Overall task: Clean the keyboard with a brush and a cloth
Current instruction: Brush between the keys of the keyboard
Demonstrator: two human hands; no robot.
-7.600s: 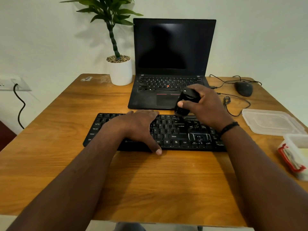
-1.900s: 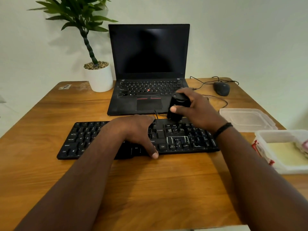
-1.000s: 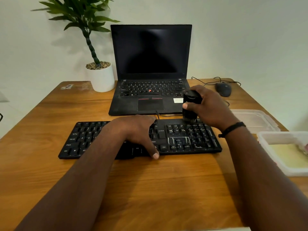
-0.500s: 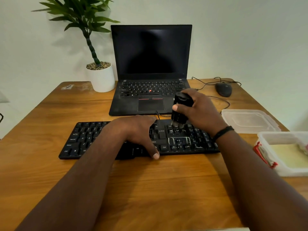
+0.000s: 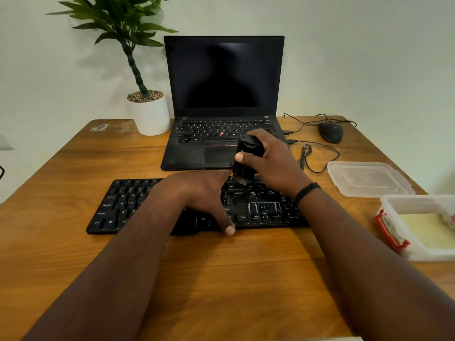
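The right hand [image 5: 272, 163] is gripping a black brush [image 5: 245, 159], fingers and thumb curling round its body, and is holding it upright with the bristles pointing down at the back edge of the black keyboard [image 5: 118, 205], right of its middle; whether the bristles are touching the keys is hard to tell. The left hand [image 5: 199, 193] is lying flat across the middle of the keyboard, fingers relaxed and the thumb reaching over the front edge. The keyboard is sitting on the wooden table [image 5: 221, 279], just in front of an open laptop [image 5: 222, 94] with a dark screen. A white potted plant [image 5: 147, 112] is standing left of the laptop, and a black mouse [image 5: 330, 132] with its cable is lying to the right. Nearer on the right, a clear plastic lid [image 5: 366, 178] is resting beside an open container [image 5: 423, 227] holding a pale yellow cloth [image 5: 426, 232].
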